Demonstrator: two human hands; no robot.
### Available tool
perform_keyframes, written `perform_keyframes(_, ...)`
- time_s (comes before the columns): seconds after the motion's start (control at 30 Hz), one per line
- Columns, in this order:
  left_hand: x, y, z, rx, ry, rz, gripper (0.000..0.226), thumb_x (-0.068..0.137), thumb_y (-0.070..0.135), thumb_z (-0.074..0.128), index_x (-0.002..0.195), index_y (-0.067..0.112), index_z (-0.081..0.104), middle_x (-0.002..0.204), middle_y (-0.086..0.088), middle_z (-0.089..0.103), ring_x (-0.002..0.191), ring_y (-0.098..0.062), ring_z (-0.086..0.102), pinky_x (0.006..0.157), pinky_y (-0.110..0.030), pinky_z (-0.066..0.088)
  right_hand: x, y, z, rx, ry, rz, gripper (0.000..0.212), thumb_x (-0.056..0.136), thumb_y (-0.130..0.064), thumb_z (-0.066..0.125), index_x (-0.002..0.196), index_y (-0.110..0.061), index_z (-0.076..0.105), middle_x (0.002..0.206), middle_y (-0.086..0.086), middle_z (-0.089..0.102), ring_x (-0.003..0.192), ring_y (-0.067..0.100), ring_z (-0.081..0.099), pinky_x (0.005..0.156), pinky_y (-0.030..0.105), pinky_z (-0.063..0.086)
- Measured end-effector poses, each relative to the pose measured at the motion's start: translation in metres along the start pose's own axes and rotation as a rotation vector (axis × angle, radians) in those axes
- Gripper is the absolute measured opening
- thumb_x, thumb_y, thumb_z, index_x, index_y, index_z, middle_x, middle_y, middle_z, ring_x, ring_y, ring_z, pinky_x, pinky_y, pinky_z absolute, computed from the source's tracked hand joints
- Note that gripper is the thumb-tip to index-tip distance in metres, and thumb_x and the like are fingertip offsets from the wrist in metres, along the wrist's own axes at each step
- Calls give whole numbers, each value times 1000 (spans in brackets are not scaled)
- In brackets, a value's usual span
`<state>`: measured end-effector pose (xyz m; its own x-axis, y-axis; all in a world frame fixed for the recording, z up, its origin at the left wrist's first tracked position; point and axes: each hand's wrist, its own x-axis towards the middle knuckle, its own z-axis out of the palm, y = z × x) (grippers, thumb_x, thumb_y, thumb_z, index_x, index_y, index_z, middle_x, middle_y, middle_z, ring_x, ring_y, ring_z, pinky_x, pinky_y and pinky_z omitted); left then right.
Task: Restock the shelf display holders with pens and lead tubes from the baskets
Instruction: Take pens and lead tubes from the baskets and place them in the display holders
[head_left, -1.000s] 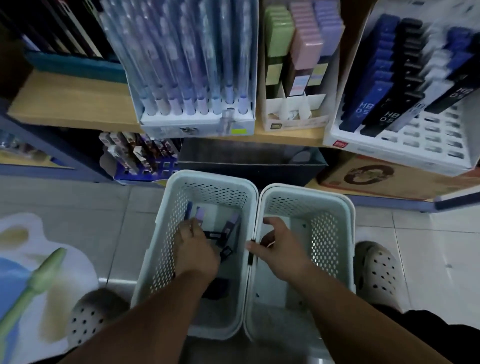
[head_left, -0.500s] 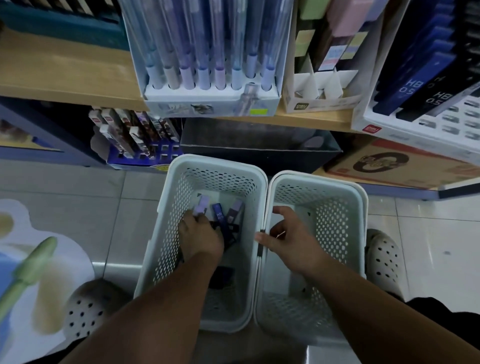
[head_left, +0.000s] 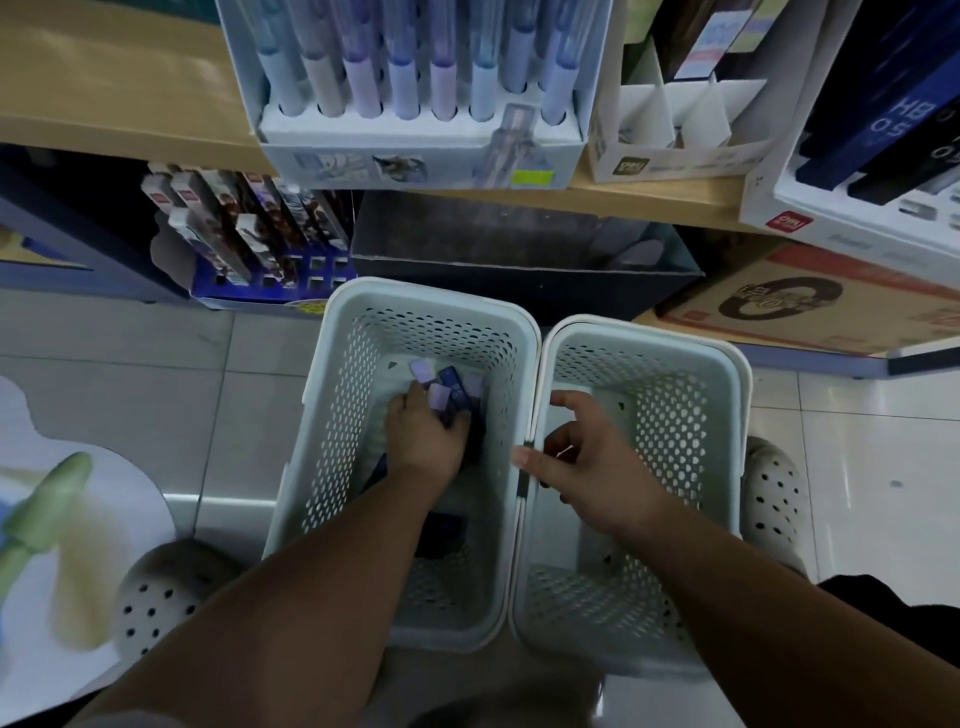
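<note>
**Lead tubes (head_left: 451, 388) gripped inside the left basket (head_left: 431, 292)**

Lilac and dark blue tube cases fan out from the left hand (head_left: 423, 439), whose fingers are curled round them low in the basket, just left of the frame's centre. Another dark case (head_left: 441, 535) lies on the basket floor beside the forearm, nearer the bottom of the frame.

The right hand (head_left: 589, 462) hangs over the right basket (head_left: 644, 332), with the index finger reaching forward, the other fingers loosely bent and nothing visible in its grasp. Its thumb points at the touching rims of the two baskets. Whether it presses on them cannot be told.

Both pale perforated baskets stand side by side on the tiled floor (head_left: 883, 441), between two pale clogs (head_left: 156, 592). A printed floor mat (head_left: 52, 519) fills the lower left of the frame.

Beyond the baskets, a dark bin (head_left: 519, 244) sits under the wooden shelf (head_left: 104, 104). Left of it is a blue holder (head_left: 270, 270) of upright card packs, and at right a cardboard box (head_left: 810, 306).

On the shelf at upper centre, a white display holder (head_left: 415, 156) carries a row of pastel pens (head_left: 358, 88) standing in its holes. Right of it is a divided card box (head_left: 670, 150). At the upper right a white tray (head_left: 852, 228) holds dark blue cases (head_left: 883, 124) marked HB 0.5.
</note>
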<state>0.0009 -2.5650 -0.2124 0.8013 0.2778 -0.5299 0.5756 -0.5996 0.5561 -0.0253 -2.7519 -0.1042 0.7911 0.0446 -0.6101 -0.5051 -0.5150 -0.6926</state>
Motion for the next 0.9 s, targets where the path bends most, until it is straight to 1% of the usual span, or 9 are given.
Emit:
perform_keyframes(0.1, 10, 6, 5, -68, -5, -91, 69, 82, 39, 77, 134, 2, 51, 129, -22, 51, 118, -38, 52, 98, -39, 46, -1, 0, 0, 13, 1, -1, 68, 81, -52, 79, 133, -46, 36, 98, 1, 68, 86, 19, 70, 78, 46, 60)
perform_keyframes(0.2, 19, 11, 3, -133, -51, -175, 69, 72, 46, 83, 120, 4, 58, 120, -16, 61, 111, -35, 60, 95, -44, 53, -3, -2, 0, 19, 0, 1, 70, 82, -51, 78, 137, -43, 36, 99, 2, 68, 88, 19, 70, 80, 46, 60)
perform_keyframes(0.3, 25, 21, 1, -57, -89, -263, 70, 65, 51, 86, 113, 6, 62, 114, -13, 64, 101, -32, 65, 88, -43, 57, -4, -3, 0, 35, 2, 1, 70, 82, -50, 78, 138, -43, 36, 98, 1, 68, 87, 19, 70, 79, 45, 60)
perform_keyframes(0.47, 22, 28, 2, 87, -68, -207, 68, 66, 49, 89, 112, 7, 60, 113, -13, 66, 99, -29, 65, 80, -35, 55, -4, -3, 0, 39, -2, 10, 73, 82, -50, 79, 140, -42, 36, 98, 2, 68, 88, 19, 69, 79, 43, 59)
perform_keyframes(0.57, 23, 29, -2, 99, -79, -180, 67, 69, 47, 88, 115, 8, 59, 112, -12, 67, 101, -30, 65, 82, -36, 54, -4, -4, 0, 47, -6, 7, 72, 82, -50, 79, 139, -42, 36, 98, 2, 68, 89, 19, 69, 80, 43, 59)
perform_keyframes(0.7, 22, 31, 1, 8, -123, -195, 44, 81, 33, 80, 114, 7, 65, 112, -13, 70, 98, -29, 67, 86, -38, 57, -4, -4, 1, 60, -7, 11, 70, 82, -49, 79, 138, -43, 36, 98, 3, 67, 89, 20, 69, 80, 43, 59)
perform_keyframes(0.77, 20, 32, 2, -21, -134, -189, 38, 84, 28, 78, 115, 8, 68, 113, -12, 71, 101, -28, 67, 87, -35, 56, -4, -4, 1, 60, -10, 11, 72, 82, -49, 79, 140, -40, 36, 98, 4, 67, 88, 20, 69, 79, 43, 59)
perform_keyframes(0.83, 20, 33, 2, -24, -133, -181, 34, 84, 25, 78, 114, 12, 70, 114, -10, 72, 103, -26, 67, 83, -28, 52, -4, -3, 1, 59, -10, 10, 72, 83, -49, 78, 141, -40, 36, 98, 4, 68, 86, 19, 70, 78, 41, 59)
perform_keyframes(0.9, 20, 34, 1, -28, -127, -184, 30, 83, 25, 78, 111, 14, 70, 112, -8, 73, 101, -25, 68, 80, -26, 50, -4, -3, 2, 63, -7, 6, 71, 83, -48, 78, 140, -41, 36, 96, 3, 68, 83, 17, 70, 75, 37, 58)
